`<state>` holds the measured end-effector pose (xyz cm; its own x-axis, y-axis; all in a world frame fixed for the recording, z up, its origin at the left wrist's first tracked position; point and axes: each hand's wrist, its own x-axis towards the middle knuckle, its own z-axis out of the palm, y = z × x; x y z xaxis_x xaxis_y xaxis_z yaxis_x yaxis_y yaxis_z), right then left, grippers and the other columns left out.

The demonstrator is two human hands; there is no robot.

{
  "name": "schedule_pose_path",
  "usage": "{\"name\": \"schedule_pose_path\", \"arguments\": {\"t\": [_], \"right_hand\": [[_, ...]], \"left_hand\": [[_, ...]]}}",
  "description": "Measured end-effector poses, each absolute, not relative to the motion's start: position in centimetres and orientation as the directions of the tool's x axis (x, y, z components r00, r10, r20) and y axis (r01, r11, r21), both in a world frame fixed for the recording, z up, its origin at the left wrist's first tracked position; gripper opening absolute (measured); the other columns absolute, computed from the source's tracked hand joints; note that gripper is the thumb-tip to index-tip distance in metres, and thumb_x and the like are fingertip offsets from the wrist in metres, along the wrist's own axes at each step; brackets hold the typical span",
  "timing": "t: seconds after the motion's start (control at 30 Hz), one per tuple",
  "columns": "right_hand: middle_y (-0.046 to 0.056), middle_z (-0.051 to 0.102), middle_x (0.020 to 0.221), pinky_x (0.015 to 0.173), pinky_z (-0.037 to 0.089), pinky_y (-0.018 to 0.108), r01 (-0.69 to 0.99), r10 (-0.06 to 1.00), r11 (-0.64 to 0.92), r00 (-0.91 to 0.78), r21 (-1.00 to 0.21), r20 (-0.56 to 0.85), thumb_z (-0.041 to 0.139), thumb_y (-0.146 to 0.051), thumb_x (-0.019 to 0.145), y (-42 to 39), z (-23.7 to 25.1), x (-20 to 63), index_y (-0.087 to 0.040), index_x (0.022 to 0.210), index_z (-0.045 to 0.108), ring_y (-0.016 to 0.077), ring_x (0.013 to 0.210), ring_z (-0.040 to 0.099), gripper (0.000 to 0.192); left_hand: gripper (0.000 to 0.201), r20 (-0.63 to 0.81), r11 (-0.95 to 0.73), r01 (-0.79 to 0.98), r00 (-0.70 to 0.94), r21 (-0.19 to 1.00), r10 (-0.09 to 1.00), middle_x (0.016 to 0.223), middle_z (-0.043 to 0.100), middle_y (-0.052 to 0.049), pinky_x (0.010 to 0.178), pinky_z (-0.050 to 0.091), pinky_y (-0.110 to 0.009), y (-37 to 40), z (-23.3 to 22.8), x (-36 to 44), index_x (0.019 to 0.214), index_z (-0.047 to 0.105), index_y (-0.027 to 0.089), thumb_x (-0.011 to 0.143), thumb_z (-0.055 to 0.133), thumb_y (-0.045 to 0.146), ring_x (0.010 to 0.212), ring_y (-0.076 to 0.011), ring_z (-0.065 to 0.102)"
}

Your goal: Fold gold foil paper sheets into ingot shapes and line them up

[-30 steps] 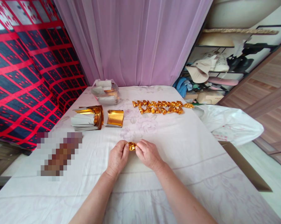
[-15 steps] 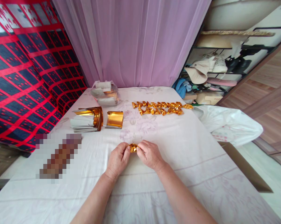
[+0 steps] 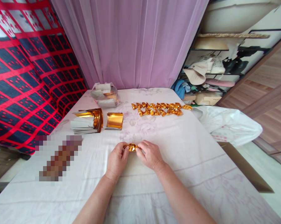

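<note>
held gold piece (image 3: 132,147): 1 | gold-piece rows (image 3: 163,112): 2 | unbagged foil-paper stacks (image 3: 115,120): 2 | clear bag (image 3: 99,102): 1 | white bag (image 3: 236,124): 1

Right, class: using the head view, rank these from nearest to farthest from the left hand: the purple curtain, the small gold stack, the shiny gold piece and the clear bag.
From the left hand:
1. Shiny gold piece: held, at its right side.
2. Small gold stack: ahead of it.
3. Clear bag: farther ahead, slightly left.
4. Purple curtain: behind the bag.
</note>
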<state>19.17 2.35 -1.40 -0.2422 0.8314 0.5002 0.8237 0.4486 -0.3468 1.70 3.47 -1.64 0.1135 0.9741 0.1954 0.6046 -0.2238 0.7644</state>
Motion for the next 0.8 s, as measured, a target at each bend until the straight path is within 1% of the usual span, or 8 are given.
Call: {"name": "schedule_pose_path", "arguments": {"t": [0.1,0.23,0.33,0.43,0.53,0.6,0.73,0.8], "right_hand": [[0.001,0.061,0.072,0.066,0.035,0.025,0.815,0.841,0.436,-0.220,-0.381,0.494,0.050,-0.023,0.089,2.3,-1.5,19.2,-0.020,0.076,0.058,0.0134,0.070,0.057,0.016],[0.000,0.060,0.068,0.063,0.033,0.025,0.838,0.853,0.413,-0.217,-0.357,0.475,0.049,-0.017,0.087,2.3,-1.7,19.1,-0.021,0.070,0.057,0.0128,0.067,0.055,0.019],[0.000,0.061,0.069,0.063,0.033,0.025,0.849,0.864,0.394,-0.211,-0.352,0.456,0.050,-0.019,0.088,2.4,-1.7,19.0,-0.021,0.071,0.058,0.0125,0.068,0.055,0.019],[0.000,0.063,0.073,0.064,0.033,0.024,0.856,0.882,0.379,-0.219,-0.352,0.416,0.056,-0.025,0.087,2.3,-1.5,18.9,-0.020,0.074,0.059,0.0128,0.071,0.056,0.014],[-0.001,0.063,0.072,0.061,0.031,0.025,0.873,0.888,0.386,-0.264,-0.299,0.376,0.059,-0.025,0.086,2.2,-1.4,18.7,-0.021,0.070,0.058,0.0124,0.067,0.055,0.016],[0.000,0.062,0.070,0.061,0.031,0.026,0.879,0.883,0.396,-0.285,-0.266,0.373,0.059,-0.025,0.085,2.0,-1.4,18.6,-0.021,0.068,0.058,0.0123,0.066,0.055,0.018],[0.000,0.063,0.073,0.063,0.032,0.026,0.868,0.877,0.414,-0.299,-0.276,0.375,0.064,-0.034,0.083,1.9,-1.4,18.5,-0.021,0.071,0.060,0.0131,0.069,0.056,0.019],[-0.001,0.064,0.074,0.063,0.033,0.026,0.864,0.881,0.410,-0.292,-0.291,0.373,0.065,-0.034,0.083,1.8,-1.3,18.5,-0.021,0.072,0.060,0.0131,0.069,0.056,0.018]], "left_hand": [[0.015,0.189,-0.189,0.614,0.065,0.766,0.980,0.071,0.067,0.003,0.056,0.045,-0.025,3.3,-1.4,1.7,0.094,0.055,0.024,0.089,0.047,0.036,0.056,-0.0153,0.062],[0.013,0.167,-0.176,0.629,0.075,0.757,0.983,0.064,0.063,0.005,0.057,0.045,-0.025,3.4,-1.5,1.5,0.092,0.054,0.024,0.089,0.047,0.034,0.055,-0.0155,0.062],[0.013,0.223,-0.217,0.657,0.076,0.722,0.972,0.077,0.065,0.001,0.060,0.047,-0.026,3.7,-1.6,1.2,0.089,0.057,0.023,0.089,0.048,0.032,0.059,-0.0140,0.062],[0.012,0.277,-0.282,0.701,0.125,0.655,0.953,0.092,0.064,-0.002,0.065,0.049,-0.026,3.9,-1.7,0.6,0.088,0.061,0.022,0.087,0.051,0.029,0.067,-0.0138,0.063],[0.013,0.280,-0.310,0.739,0.170,0.597,0.945,0.094,0.064,-0.002,0.068,0.049,-0.026,4.0,-1.7,0.3,0.092,0.065,0.023,0.086,0.054,0.025,0.078,-0.0161,0.065],[0.015,0.274,-0.308,0.751,0.176,0.583,0.946,0.095,0.064,-0.003,0.069,0.050,-0.026,4.0,-1.7,0.1,0.094,0.067,0.024,0.086,0.054,0.022,0.080,-0.0162,0.065],[0.015,0.254,-0.312,0.752,0.196,0.581,0.947,0.091,0.064,-0.002,0.067,0.050,-0.024,4.0,-1.7,0.1,0.089,0.069,0.023,0.085,0.055,0.019,0.078,-0.0149,0.065],[0.016,0.263,-0.316,0.755,0.195,0.575,0.945,0.092,0.064,-0.002,0.068,0.050,-0.024,3.9,-1.8,0.1,0.089,0.069,0.023,0.086,0.054,0.019,0.078,-0.0147,0.065]]}}
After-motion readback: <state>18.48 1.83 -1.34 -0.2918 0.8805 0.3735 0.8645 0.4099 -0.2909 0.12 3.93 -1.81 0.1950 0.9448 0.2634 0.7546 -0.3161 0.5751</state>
